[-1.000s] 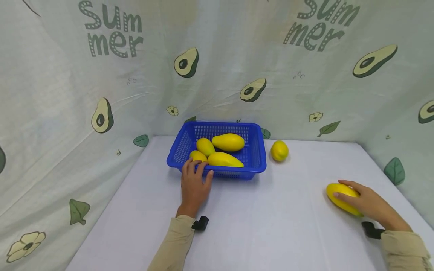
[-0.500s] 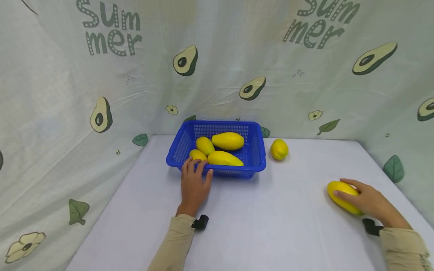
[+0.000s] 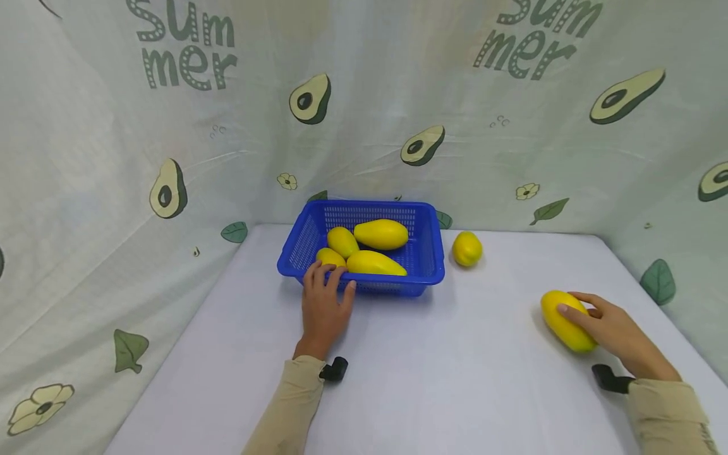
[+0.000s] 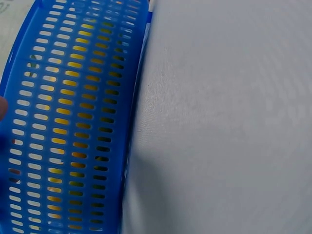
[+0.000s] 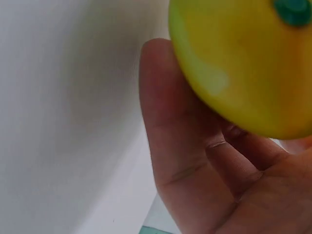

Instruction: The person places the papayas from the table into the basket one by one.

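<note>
My right hand (image 3: 611,328) grips a yellow papaya (image 3: 563,319) over the right side of the table, thumb along one side and fingers round the other. In the right wrist view the green stem end of the papaya (image 5: 263,63) faces the camera. My left hand (image 3: 325,309) holds the front rim of a blue plastic basket (image 3: 392,279), fingers hooked over it near the left corner and thumb outside. Inside lie two longer papayas (image 3: 381,234) and two smaller mangoes (image 3: 342,242). The left wrist view shows the slotted basket wall (image 4: 63,117), yellow fruit behind it.
A lemon (image 3: 467,249) sits on the white table (image 3: 432,373) just right of the basket. Behind and along the sides hangs a pale printed cloth (image 3: 364,95), close to the basket's back.
My right hand has shifted slightly up and left in the head view with the papaya, which has turned a little. The left hand stays on the basket rim.
</note>
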Demonstrator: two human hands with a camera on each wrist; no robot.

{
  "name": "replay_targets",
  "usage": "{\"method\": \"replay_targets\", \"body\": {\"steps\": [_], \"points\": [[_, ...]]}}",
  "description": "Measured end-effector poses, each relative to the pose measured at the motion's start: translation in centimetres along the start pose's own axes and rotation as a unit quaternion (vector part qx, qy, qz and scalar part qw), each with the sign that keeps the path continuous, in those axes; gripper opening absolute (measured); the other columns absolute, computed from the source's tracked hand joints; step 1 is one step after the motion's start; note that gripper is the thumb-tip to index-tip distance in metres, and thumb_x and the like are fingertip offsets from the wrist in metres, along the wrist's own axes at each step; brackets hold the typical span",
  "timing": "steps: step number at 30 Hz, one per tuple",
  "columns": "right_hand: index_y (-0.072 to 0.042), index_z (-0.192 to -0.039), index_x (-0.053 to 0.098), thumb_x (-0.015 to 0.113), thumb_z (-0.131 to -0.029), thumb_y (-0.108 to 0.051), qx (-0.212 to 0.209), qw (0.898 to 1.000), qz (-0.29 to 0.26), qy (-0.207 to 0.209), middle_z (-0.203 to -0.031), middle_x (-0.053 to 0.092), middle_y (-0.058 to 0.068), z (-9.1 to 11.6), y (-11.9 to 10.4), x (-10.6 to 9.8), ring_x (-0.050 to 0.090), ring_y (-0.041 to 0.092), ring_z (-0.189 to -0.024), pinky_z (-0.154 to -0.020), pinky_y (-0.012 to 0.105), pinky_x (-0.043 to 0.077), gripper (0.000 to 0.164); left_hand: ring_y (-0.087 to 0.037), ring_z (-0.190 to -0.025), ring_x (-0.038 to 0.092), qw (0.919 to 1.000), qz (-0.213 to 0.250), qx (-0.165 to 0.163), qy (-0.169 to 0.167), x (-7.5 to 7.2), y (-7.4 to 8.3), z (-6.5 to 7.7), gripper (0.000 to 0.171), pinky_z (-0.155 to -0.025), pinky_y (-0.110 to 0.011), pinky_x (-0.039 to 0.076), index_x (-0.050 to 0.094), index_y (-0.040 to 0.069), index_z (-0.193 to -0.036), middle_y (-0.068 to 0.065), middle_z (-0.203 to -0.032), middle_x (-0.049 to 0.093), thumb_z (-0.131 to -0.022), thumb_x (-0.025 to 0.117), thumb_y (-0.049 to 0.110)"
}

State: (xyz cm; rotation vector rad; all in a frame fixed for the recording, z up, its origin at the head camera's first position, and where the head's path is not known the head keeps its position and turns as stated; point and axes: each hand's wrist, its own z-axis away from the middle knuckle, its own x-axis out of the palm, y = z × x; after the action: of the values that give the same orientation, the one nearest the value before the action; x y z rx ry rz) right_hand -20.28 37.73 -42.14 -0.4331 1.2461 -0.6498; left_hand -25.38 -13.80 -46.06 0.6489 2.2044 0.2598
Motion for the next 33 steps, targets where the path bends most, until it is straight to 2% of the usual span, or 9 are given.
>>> {"method": "replay_targets", "body": {"steps": [5,12,19,26,33], "points": [[0.01,-0.154,0.012,0.042,-0.098,-0.066,-0.012,1.0,-0.026,0.004,-0.143,0.025,0.048,-0.3,-0.5,0.3,0.042,0.055,-0.12,-0.087,0.064,0.045,0.099,-0.033,-0.14,0.03,0.9999,0.0,-0.008,-0.012,-0.2,0.0,-0.1,0.035,-0.114,-0.053,0.031,0.064,0.01,-0.126,-0.012,-0.13,0.051,-0.1,0.061,0.033],[0.012,-0.152,0.013,0.044,-0.099,-0.064,-0.021,0.999,-0.05,-0.007,-0.144,0.027,0.046,-0.9,-1.5,0.6,0.047,0.049,-0.119,-0.085,0.048,0.052,0.098,-0.035,-0.14,0.031,1.0,0.0,-0.007,-0.006,-0.1,0.0,0.0,0.035,-0.112,-0.057,0.033,0.065,0.01,-0.125,-0.013,-0.13,0.052,-0.098,0.064,0.032],[0.011,-0.151,0.017,0.045,-0.1,-0.06,-0.054,0.996,-0.073,-0.003,-0.143,0.036,0.038,-1.7,-2.7,0.4,0.05,0.041,-0.116,-0.083,0.04,0.055,0.092,-0.032,-0.141,0.029,0.9999,0.001,-0.007,-0.01,0.0,0.0,-0.2,0.035,-0.115,-0.052,0.029,0.064,0.011,-0.127,-0.011,-0.131,0.051,-0.1,0.06,0.034],[0.012,-0.15,0.018,0.044,-0.1,-0.062,-0.056,0.995,-0.083,0.001,-0.14,0.039,0.032,-2.2,-3.4,0.5,0.053,0.036,-0.112,-0.079,0.03,0.057,0.093,-0.033,-0.142,0.028,0.9998,0.0,-0.006,-0.017,0.1,-0.1,-0.4,0.037,-0.115,-0.054,0.029,0.064,0.011,-0.127,-0.011,-0.132,0.051,-0.1,0.06,0.036],[0.015,-0.149,0.016,0.043,-0.099,-0.063,-0.051,0.994,-0.097,0.008,-0.137,0.039,0.033,-2.7,-3.9,1.0,0.053,0.036,-0.109,-0.08,0.033,0.057,0.096,-0.033,-0.142,0.029,0.9999,-0.006,-0.01,-0.013,0.0,-0.3,-0.1,0.036,-0.114,-0.055,0.03,0.064,0.011,-0.127,-0.012,-0.132,0.051,-0.1,0.061,0.034]]}}
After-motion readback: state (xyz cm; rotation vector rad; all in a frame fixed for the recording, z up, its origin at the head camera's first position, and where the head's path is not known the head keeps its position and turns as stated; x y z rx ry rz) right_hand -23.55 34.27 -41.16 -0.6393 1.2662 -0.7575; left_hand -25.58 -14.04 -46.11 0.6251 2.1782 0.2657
